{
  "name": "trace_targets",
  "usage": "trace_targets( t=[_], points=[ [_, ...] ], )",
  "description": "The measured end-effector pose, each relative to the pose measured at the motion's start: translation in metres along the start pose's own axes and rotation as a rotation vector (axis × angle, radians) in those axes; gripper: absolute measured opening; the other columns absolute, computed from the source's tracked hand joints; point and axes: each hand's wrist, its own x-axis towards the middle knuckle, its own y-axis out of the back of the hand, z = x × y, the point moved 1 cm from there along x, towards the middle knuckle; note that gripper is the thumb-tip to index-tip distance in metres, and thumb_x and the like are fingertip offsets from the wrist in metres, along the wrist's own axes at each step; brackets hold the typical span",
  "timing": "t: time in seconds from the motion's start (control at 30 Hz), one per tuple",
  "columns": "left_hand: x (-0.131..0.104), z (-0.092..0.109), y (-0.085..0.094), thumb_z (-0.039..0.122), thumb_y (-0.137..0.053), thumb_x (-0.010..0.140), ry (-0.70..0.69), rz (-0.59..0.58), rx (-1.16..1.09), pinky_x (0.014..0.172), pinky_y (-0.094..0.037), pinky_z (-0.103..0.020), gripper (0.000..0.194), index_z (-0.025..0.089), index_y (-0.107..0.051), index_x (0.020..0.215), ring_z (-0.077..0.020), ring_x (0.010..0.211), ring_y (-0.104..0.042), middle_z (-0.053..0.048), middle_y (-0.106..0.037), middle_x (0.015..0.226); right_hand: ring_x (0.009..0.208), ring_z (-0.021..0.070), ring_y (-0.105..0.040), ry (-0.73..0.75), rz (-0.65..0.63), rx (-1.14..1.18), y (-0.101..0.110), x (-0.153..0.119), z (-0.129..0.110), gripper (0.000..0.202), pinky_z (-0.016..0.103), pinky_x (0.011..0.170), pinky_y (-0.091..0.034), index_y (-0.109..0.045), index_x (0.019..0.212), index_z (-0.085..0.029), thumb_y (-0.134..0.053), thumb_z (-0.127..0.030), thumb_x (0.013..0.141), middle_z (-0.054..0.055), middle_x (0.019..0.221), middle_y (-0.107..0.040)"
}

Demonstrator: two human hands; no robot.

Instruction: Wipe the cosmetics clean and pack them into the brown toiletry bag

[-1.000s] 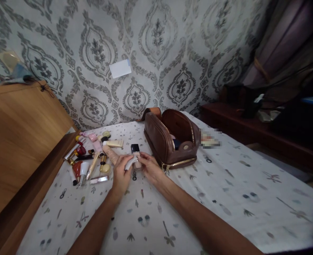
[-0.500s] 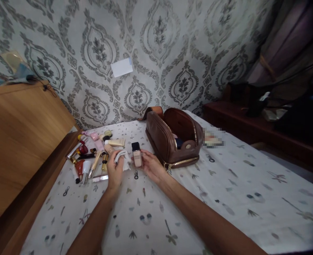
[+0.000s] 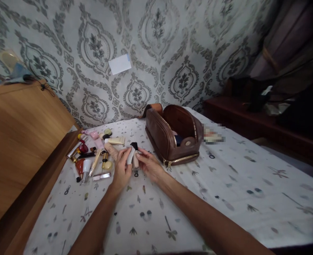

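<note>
My right hand (image 3: 150,164) grips a foundation bottle (image 3: 135,163) with pinkish-beige contents and a black cap, held upright above the sheet. Pressed against the bottle's left side is a white wipe (image 3: 130,156), with the fingers of my left hand (image 3: 123,168) closed on it. The wipe and fingers cover part of the bottle. Just left of my hands lies a loose spread of cosmetics, among them a cream-coloured tube (image 3: 115,141), a white-capped tube (image 3: 86,169) and a lip gloss tube (image 3: 101,176). A brown makeup bag (image 3: 159,136) stands unzipped beyond my right hand, with a dark blue item inside.
The patterned bed sheet (image 3: 199,219) spreads under everything. A wooden cabinet panel (image 3: 26,141) borders the left side, and a patterned wall (image 3: 156,53) rises behind. On the right runs a dark red ledge (image 3: 225,113) with dark items on it.
My left hand has moved right with the wipe, bringing it against the foundation bottle. A round yellowish item among the cosmetics has come into view where my left hand was.
</note>
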Motion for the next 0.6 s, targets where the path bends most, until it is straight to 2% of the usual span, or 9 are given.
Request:
trace_targets(
  t=[0.13, 0.27, 0.4, 0.5, 0.6],
  points=[
    [0.002, 0.005, 0.002, 0.008, -0.045, 0.080, -0.032, -0.049, -0.055, 0.095, -0.048, -0.040, 0.049, 0.022, -0.059, 0.125, -0.0234, 0.108, -0.059, -0.009, -0.061, 0.113, 0.072, 0.0130, -0.064, 0.023, 0.014, 0.012, 0.003, 0.005, -0.007, 0.036, 0.024, 0.068, -0.051, -0.073, 0.084, -0.018, -0.091, -0.022, 0.052, 0.000, 0.082, -0.073],
    [0.003, 0.013, 0.005, 0.011, -0.047, 0.079, -0.032, -0.072, -0.107, 0.082, -0.049, -0.034, 0.033, 0.021, -0.066, 0.104, -0.0211, 0.089, -0.061, -0.004, -0.064, 0.093, 0.068, 0.0124, -0.062, 0.031, 0.012, -0.004, 0.005, 0.006, -0.015, 0.034, 0.024, 0.066, -0.050, -0.073, 0.079, -0.016, -0.092, -0.028, 0.053, 0.000, 0.073, -0.071],
    [0.002, 0.019, 0.006, 0.012, -0.048, 0.076, 0.078, -0.072, -0.191, 0.071, -0.047, -0.029, 0.024, 0.020, -0.067, 0.089, -0.0185, 0.075, -0.060, -0.001, -0.066, 0.079, 0.069, 0.0145, -0.063, 0.052, 0.019, 0.010, 0.006, 0.007, -0.021, 0.031, 0.028, 0.069, -0.051, -0.072, 0.079, -0.017, -0.091, -0.028, 0.056, 0.000, 0.072, -0.071],
    [0.001, 0.019, 0.005, 0.015, -0.049, 0.078, 0.224, -0.009, -0.259, 0.070, -0.048, -0.027, 0.021, 0.020, -0.067, 0.087, -0.0183, 0.076, -0.062, 0.000, -0.068, 0.079, 0.067, 0.0133, -0.064, 0.055, 0.036, 0.034, 0.006, 0.007, -0.021, 0.033, 0.026, 0.066, -0.051, -0.068, 0.081, -0.020, -0.090, -0.026, 0.058, -0.002, 0.073, -0.070],
    [0.002, 0.012, 0.005, 0.019, -0.051, 0.082, 0.347, 0.142, -0.263, 0.074, -0.050, -0.027, 0.020, 0.020, -0.067, 0.094, -0.0185, 0.081, -0.064, -0.001, -0.070, 0.086, 0.071, 0.0152, -0.068, 0.011, 0.047, 0.057, 0.005, 0.005, -0.018, 0.041, 0.026, 0.064, -0.052, -0.061, 0.090, -0.023, -0.089, -0.025, 0.059, -0.002, 0.078, -0.072]
  ],
)
